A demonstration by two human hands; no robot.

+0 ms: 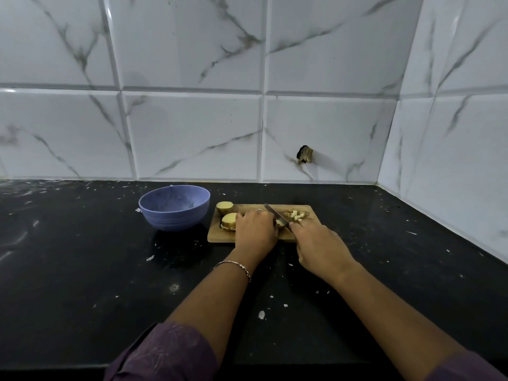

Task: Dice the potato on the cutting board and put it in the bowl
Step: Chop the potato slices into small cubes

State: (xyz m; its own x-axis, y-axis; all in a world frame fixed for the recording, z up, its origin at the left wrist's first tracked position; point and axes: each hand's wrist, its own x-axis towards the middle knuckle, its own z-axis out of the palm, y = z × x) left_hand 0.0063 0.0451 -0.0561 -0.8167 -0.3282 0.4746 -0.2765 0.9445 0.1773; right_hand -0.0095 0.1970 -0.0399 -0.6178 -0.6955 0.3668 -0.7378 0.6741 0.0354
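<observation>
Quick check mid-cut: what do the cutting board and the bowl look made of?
Cutting board: likely wood or bamboo, matte, tan with faint grain. Bowl: probably plastic, matte blue-purple with ribbed lower wall; ceramic not excluded.

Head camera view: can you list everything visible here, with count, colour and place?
counter: one, black, white-flecked.
cutting board: one, wooden, on the counter.
bowl: one, lavender-blue, left of the cutting board.
potato chunks: two, yellow, board's left end.
potato piece: one, pale, under the left hand.
potato cubes: small heap, pale, board's far right.
knife: one, dark blade, over the board.
wall tiles: several, white, grey-veined, behind.
wall hole: one, dark, right tile.
bracelet: one, silvery, left wrist.
sleeves: two, purple, bottom edge.
left hand: one, holds the potato piece.
right hand: one, grips the knife.
</observation>
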